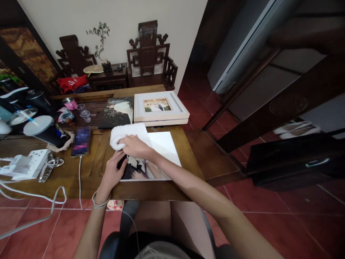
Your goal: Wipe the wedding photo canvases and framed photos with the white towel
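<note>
A folded white cloth [129,131] is bunched under my right hand [136,145], whose fingers close on it. It presses on the upper left part of a photo print [165,144] that lies flat on the wooden table. Dark and pale areas of the picture show below my right wrist; my forearm covers part of it. My left hand [115,167] rests on the print's left edge, its fingers stretched out and its thumb apart, just below the cloth. Nothing shows in the left hand.
Behind the print stand stacked white frames [160,118] and a dark picture panel [117,109]. To the left are a phone [81,140] on a cable, a lidded tumbler [43,131], a power strip [35,163] and keys [48,167]. A wooden chair [149,54] stands beyond.
</note>
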`<state>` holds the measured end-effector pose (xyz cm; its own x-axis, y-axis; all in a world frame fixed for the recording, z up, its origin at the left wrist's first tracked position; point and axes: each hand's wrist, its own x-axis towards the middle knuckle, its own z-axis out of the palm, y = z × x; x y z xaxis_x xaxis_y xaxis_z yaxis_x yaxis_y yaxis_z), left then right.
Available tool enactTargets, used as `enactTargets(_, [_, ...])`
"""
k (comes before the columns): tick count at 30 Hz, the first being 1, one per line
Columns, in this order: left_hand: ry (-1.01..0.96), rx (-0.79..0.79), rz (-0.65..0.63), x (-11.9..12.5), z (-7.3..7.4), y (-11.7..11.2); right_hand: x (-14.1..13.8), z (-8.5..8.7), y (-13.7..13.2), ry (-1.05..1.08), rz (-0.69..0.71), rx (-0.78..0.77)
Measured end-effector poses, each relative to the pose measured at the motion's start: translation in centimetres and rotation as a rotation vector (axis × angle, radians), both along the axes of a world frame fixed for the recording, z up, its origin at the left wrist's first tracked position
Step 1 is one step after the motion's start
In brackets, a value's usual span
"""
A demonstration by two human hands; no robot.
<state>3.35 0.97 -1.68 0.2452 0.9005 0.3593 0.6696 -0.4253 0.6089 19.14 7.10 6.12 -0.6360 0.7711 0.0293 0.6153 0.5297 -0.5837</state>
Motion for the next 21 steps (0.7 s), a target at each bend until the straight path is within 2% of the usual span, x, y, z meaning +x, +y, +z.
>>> enactTargets(2, [0.006, -0.003, 0.001, 0.0, 0.1, 0.0, -0.2, -0.2, -0.2, 0.043, 0.004, 0.0])
enactTargets(4, [-0.001, 0.001, 0.005, 0.0, 0.1, 0.0, 1.2, -0.9, -0.7, 0.065, -0.022, -0.01])
enactTargets(7, [-0.025, -0.008, -0.026, 0.0, 0.1, 0.0, 5.5, -2.6, -1.6, 0.066, -0.118, 0.002])
enactTargets(10, [-0.039, -0.021, -0.053, 0.1, 0.2, 0.0, 10.2, -4.6, -2.5, 0.059, -0.247, 0.106])
enactTargets(12, [-0.031, -0.022, -0.048, 0.2, 0.3, 0.0, 12.2, -5.7, -4.0, 0.014, -0.292, 0.179])
enactTargets(16, [-0.01, -0.027, -0.05, 0.3, 0.6, -0.2, 12.6, -6.4, -9.9, -0.081, -0.151, 0.295])
enactTargets(19, [-0.008, -0.039, -0.045, 0.4, 0.8, -0.2, 11.4, -5.3, -14.9, -0.106, -0.03, 0.289])
enactTargets(21, [-0.016, -0.04, -0.039, 0.4, 0.9, -0.2, 11.0, -4.2, -16.4, -0.122, 0.041, 0.211])
